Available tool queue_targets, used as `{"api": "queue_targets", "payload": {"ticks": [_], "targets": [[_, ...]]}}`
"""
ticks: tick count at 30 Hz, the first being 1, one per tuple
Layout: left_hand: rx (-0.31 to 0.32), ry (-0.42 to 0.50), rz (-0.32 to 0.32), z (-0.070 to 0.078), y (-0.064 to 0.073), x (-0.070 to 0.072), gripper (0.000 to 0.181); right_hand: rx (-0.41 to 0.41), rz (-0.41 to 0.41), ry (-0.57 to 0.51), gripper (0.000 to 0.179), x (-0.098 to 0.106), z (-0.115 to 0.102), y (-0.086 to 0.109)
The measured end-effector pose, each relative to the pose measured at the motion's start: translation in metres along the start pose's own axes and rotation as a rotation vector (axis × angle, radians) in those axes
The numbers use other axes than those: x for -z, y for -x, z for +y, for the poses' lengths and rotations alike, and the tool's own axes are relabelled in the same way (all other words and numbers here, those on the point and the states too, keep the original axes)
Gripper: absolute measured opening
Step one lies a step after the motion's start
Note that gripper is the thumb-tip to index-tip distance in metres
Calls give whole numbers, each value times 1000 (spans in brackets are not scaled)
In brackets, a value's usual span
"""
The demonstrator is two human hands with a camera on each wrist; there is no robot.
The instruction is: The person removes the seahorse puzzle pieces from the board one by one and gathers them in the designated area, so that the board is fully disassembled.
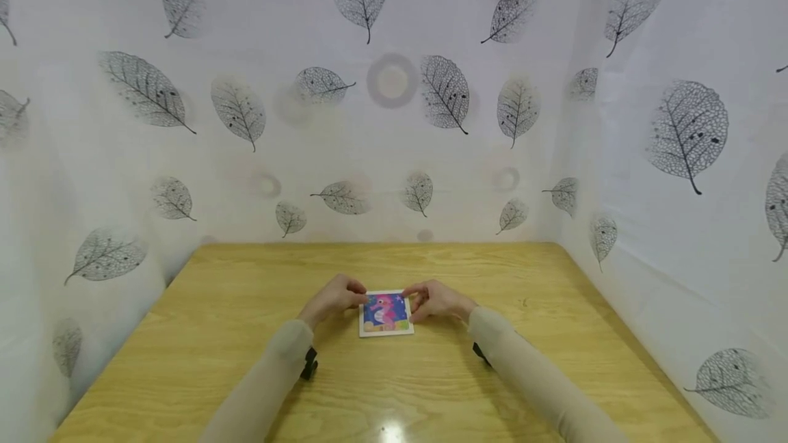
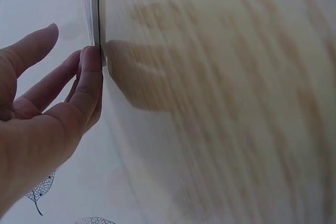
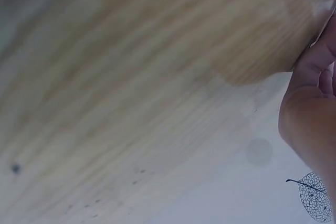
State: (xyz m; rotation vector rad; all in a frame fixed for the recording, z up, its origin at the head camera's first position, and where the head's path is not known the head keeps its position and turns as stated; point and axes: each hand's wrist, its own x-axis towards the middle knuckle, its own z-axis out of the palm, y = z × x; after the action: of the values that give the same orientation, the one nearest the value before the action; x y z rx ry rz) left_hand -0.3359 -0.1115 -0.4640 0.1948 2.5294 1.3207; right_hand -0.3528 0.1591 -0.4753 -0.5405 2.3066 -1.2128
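Note:
A small square picture (image 1: 386, 313) of a pink seahorse on blue, with a white border, lies flat on the wooden table. My left hand (image 1: 335, 298) is at its left side. In the left wrist view the fingertips of my left hand (image 2: 58, 103) touch the edge of the picture board (image 2: 95, 14), and the thumb stands raised away from it. At the opposite side is my right hand (image 1: 436, 299), forefinger at the upper right corner and thumb by the right edge. The right wrist view shows only part of my right hand (image 3: 312, 98), and most of its fingers are out of frame.
The wooden table (image 1: 246, 279) has rounded far corners. A white curtain (image 1: 394, 149) with dark leaf prints hangs behind it and along both sides. Dark straps or devices show under both wrists, below beige sleeves (image 1: 523, 354).

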Motion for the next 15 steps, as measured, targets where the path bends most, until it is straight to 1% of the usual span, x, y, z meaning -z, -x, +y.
{"api": "queue_targets", "payload": {"ticks": [8, 15], "targets": [[-33, 9, 9, -1, -6, 0, 26, -24, 8, -23, 56, 0, 0, 0], [-14, 2, -1, 0, -9, 1, 23, -18, 8, -42, 57, -1, 3, 0]]}}
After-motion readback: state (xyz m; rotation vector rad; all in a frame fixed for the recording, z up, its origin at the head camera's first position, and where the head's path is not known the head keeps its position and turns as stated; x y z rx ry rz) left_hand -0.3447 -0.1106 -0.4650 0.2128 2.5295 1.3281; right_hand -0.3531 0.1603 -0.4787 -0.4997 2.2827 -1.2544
